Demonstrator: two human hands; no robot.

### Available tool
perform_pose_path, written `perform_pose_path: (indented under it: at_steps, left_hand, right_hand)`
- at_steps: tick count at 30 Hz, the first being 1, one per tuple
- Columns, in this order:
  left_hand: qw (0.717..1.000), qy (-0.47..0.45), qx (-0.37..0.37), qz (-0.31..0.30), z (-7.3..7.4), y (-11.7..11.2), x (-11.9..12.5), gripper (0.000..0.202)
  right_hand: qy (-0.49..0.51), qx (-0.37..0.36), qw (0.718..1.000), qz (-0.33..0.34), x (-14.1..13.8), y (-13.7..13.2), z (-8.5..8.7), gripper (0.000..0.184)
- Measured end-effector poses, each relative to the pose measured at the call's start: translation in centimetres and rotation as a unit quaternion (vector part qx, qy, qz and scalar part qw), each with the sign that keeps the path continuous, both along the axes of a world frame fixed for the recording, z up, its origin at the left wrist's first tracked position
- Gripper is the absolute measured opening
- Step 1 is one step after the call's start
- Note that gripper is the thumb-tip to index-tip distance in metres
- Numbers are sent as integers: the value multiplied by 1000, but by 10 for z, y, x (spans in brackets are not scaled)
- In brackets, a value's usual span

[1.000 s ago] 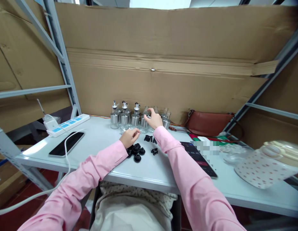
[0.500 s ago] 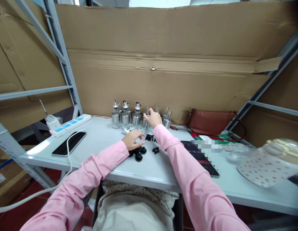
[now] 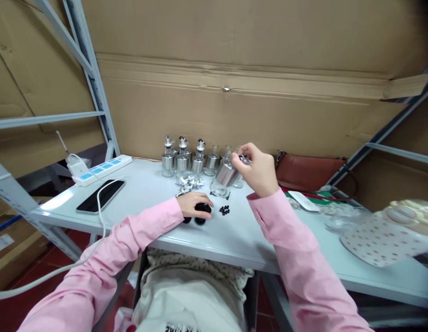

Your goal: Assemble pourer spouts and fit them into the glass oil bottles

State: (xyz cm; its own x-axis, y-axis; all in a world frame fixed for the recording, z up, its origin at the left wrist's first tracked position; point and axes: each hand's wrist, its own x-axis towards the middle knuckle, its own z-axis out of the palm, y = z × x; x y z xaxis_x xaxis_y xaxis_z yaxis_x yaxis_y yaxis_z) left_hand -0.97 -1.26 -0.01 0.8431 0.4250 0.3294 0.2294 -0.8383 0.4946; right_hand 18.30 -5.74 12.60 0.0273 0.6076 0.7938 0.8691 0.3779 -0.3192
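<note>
Right hand (image 3: 260, 171) is up off the bench (image 3: 231, 235), fingers pinched tight on the neck of a bottle (image 3: 226, 175). The bottle hangs tilted in the air, its glass base pointing down and toward the left hand, the metal band catching the light. Left hand (image 3: 192, 204) is down flat on the bench, fingers curled over the black caps (image 3: 200, 216). It touches them, but whether it actually grips one cannot be told from here. The two hands sit near each other, the right one higher and further out.

Between the hands, just beside the left fingertips, lies a small cluster of black bits (image 3: 224, 210). Just beyond the left hand there is a heap of white spouts (image 3: 190, 182), and behind that a row of bottles (image 3: 184, 159) stands upright against the cardboard, a few of them with spouts fitted. Well off to the left of the left hand: a phone (image 3: 100, 196) face up with a white cable (image 3: 102, 216) across it, and a power strip (image 3: 103, 166). Past the right hand, a brown bag (image 3: 310, 168) leans at the back.
</note>
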Motion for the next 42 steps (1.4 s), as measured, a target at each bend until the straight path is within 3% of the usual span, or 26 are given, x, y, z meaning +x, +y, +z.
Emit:
perform_pose_path:
  at_steps: [3, 6, 10, 15, 18, 20, 22, 25, 28, 33, 38, 42]
  left_hand:
    - [1000, 17, 20, 2, 1, -2, 2, 37]
    - [998, 42, 42, 17, 1, -3, 2, 24]
    - [996, 57, 67, 32, 3, -2, 1, 20]
    - [998, -15, 30, 51, 15, -1, -3, 25]
    - [994, -58, -2, 93, 30, -11, -12, 31]
    - [987, -80, -19, 141, 39, -28, -16, 36]
    - [978, -115, -42, 169, 41, -50, -14, 55]
    - [961, -196, -109, 162, 31, -84, 6, 87]
    - [924, -289, -158, 193, 13, -101, 33, 89]
    - [907, -286, -231, 206, -6, -95, 52, 84]
    - [914, -277, -230, 189, -7, -93, 47, 75]
    - [917, -273, -228, 180, -7, -96, 48, 74]
  right_hand:
    - [-20, -46, 998, 49, 1, -35, -6, 18]
    - [-39, -74, 993, 85, -2, -57, -20, 14]
    - [-51, -86, 988, 117, -9, -69, -37, 12]
    - [-46, -76, 986, 138, -13, -75, -42, 14]
    - [12, -85, 984, 154, -10, -79, -42, 17]
    - [103, -80, 977, 169, -8, -79, -42, 20]
    - [209, -62, 955, 200, -9, -77, -40, 26]
    - [332, -39, 903, 271, -15, -67, -34, 32]
    - [367, -39, 875, 314, -23, -53, -25, 34]
    - [332, -63, 877, 342, -29, -32, -25, 34]
    - [352, -46, 864, 358, -35, -18, -29, 35]
    - [327, -6, 875, 356, -37, -11, -18, 32]
